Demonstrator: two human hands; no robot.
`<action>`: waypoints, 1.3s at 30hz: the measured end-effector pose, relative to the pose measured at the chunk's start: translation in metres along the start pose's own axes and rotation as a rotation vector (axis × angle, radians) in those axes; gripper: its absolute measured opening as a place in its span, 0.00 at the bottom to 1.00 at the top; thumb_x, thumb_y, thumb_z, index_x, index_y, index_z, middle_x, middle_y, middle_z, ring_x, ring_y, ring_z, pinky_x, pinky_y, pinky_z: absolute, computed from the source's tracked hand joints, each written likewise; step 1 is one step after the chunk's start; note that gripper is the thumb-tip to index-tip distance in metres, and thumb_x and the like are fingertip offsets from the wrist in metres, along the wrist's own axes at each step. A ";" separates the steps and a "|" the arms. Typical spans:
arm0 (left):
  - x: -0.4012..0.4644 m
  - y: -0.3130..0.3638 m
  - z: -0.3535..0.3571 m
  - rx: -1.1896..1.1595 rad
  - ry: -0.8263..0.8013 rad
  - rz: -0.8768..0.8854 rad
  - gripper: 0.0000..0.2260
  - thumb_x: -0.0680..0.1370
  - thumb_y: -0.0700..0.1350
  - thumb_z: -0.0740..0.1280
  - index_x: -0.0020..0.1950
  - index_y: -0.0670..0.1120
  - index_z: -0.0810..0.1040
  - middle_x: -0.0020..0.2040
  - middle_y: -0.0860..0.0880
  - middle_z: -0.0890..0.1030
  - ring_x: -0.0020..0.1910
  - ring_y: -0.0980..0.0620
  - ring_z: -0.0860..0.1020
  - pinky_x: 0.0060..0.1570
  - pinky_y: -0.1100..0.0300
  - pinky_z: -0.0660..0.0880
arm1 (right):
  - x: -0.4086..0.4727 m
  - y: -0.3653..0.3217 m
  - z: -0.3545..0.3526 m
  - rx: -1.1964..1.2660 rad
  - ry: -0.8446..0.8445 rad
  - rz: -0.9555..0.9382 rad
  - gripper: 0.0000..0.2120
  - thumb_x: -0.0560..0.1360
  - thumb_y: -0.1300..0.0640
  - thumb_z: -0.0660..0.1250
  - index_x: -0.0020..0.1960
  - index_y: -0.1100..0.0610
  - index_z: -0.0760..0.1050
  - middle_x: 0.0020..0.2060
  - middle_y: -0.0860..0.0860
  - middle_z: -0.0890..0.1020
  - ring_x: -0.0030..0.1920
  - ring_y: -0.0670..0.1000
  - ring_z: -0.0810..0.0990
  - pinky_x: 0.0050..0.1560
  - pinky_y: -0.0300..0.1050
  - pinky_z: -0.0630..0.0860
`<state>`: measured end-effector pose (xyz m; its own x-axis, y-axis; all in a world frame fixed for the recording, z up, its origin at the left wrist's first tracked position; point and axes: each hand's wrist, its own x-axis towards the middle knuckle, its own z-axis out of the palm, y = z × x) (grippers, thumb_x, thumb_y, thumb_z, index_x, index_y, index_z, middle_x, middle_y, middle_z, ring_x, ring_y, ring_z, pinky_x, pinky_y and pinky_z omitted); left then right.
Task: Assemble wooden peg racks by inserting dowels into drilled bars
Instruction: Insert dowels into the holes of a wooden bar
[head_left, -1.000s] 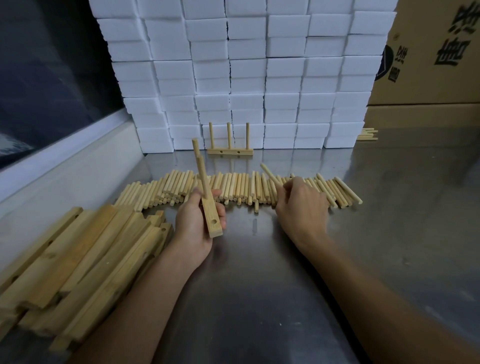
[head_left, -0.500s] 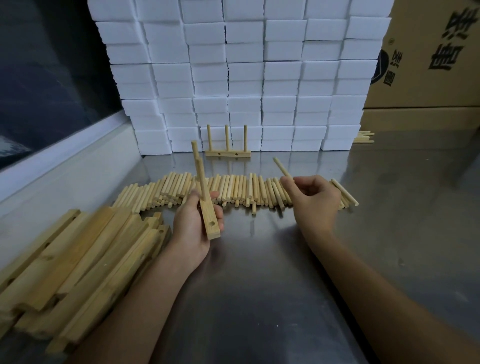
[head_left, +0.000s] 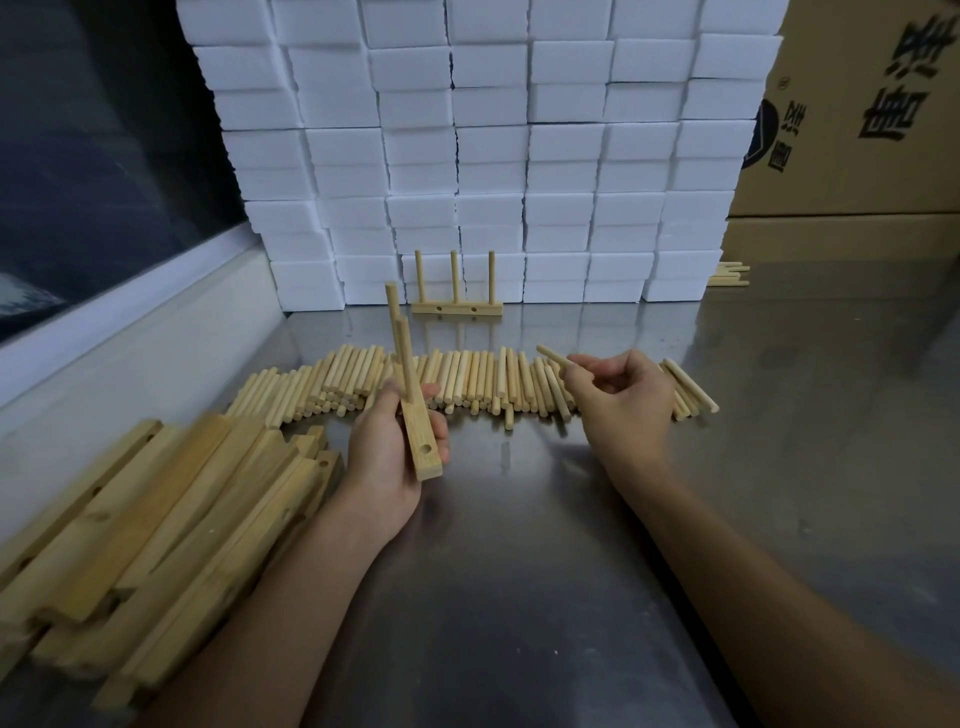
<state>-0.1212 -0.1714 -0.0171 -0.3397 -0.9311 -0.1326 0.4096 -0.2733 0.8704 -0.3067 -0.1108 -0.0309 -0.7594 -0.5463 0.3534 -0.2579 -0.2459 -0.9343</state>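
Note:
My left hand (head_left: 387, 457) grips a drilled wooden bar (head_left: 422, 441) end-on, with two dowels standing in it and one empty hole facing me near its close end. My right hand (head_left: 618, 402) pinches a single loose dowel (head_left: 553, 356) just above the row of loose dowels (head_left: 467, 384) lying across the steel table. The held dowel points up and to the left, a hand's width right of the bar. A finished rack (head_left: 457, 307) with three upright pegs stands at the back.
A pile of drilled bars (head_left: 156, 519) lies at the left front. A wall of white foam blocks (head_left: 493, 145) rises behind, with cardboard boxes (head_left: 857, 130) at the right. A few more dowels (head_left: 730, 274) lie by the boxes. Bare steel table (head_left: 519, 597) spreads in front.
My right hand picked one dowel out of the row and lifted it clear, turning it toward the bar. My left hand kept the bar almost still.

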 end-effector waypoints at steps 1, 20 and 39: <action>0.000 0.000 0.000 0.000 -0.002 -0.002 0.19 0.86 0.51 0.53 0.53 0.39 0.77 0.26 0.46 0.73 0.21 0.53 0.70 0.20 0.64 0.68 | 0.000 0.001 0.000 0.004 0.002 0.004 0.08 0.71 0.68 0.72 0.38 0.60 0.74 0.40 0.51 0.86 0.44 0.43 0.85 0.42 0.41 0.83; 0.002 -0.001 -0.002 -0.010 -0.008 -0.004 0.20 0.85 0.52 0.53 0.53 0.39 0.77 0.26 0.45 0.74 0.21 0.53 0.70 0.20 0.64 0.68 | 0.007 0.007 -0.002 -0.105 0.024 -0.041 0.05 0.78 0.53 0.69 0.50 0.54 0.81 0.39 0.45 0.82 0.39 0.37 0.80 0.38 0.28 0.75; 0.003 -0.001 -0.002 -0.006 -0.005 -0.002 0.19 0.85 0.51 0.54 0.53 0.39 0.77 0.26 0.45 0.74 0.22 0.53 0.70 0.20 0.64 0.68 | -0.010 -0.010 0.004 -0.303 -0.089 -0.311 0.11 0.80 0.58 0.64 0.61 0.52 0.80 0.45 0.45 0.81 0.48 0.48 0.77 0.52 0.47 0.75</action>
<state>-0.1212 -0.1746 -0.0197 -0.3446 -0.9295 -0.1317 0.4139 -0.2764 0.8674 -0.2944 -0.1061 -0.0245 -0.5667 -0.5534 0.6104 -0.6396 -0.1716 -0.7493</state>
